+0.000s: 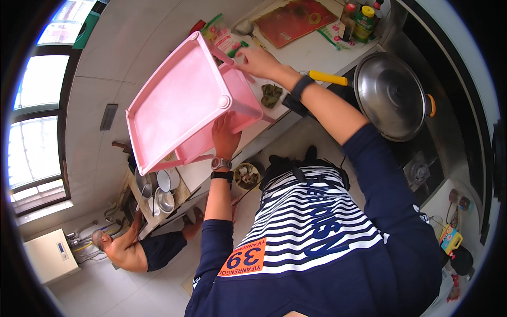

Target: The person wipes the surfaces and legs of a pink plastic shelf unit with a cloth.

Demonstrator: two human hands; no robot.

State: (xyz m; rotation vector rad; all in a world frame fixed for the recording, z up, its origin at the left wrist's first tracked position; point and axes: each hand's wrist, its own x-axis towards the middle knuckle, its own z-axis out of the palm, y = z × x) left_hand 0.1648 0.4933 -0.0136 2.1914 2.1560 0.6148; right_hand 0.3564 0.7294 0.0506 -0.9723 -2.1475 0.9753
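A pink plastic tiered rack [178, 95] is tilted above the counter, its broad shelf facing me. My left hand [226, 136], with a watch and a black band at the wrist, holds the rack near its lower front corner; some fingers are hidden by it. At the upper right end of the rack is my right hand [257, 62], fingers bent beside a post; whether they grip it is unclear. Crumpled dark green leaves or a cloth [271, 95] lie on the counter below my right forearm. Behind the rack lies a green and white plastic packet [223, 37].
A lidded pan [390, 96] with a yellow handle sits on the stove at right. Beyond are a red board [295, 20] and bottles [363, 24]. A scrap bin [247, 175] stands below the counter. Another person [128, 247] bends at the sink by bowls [164, 199].
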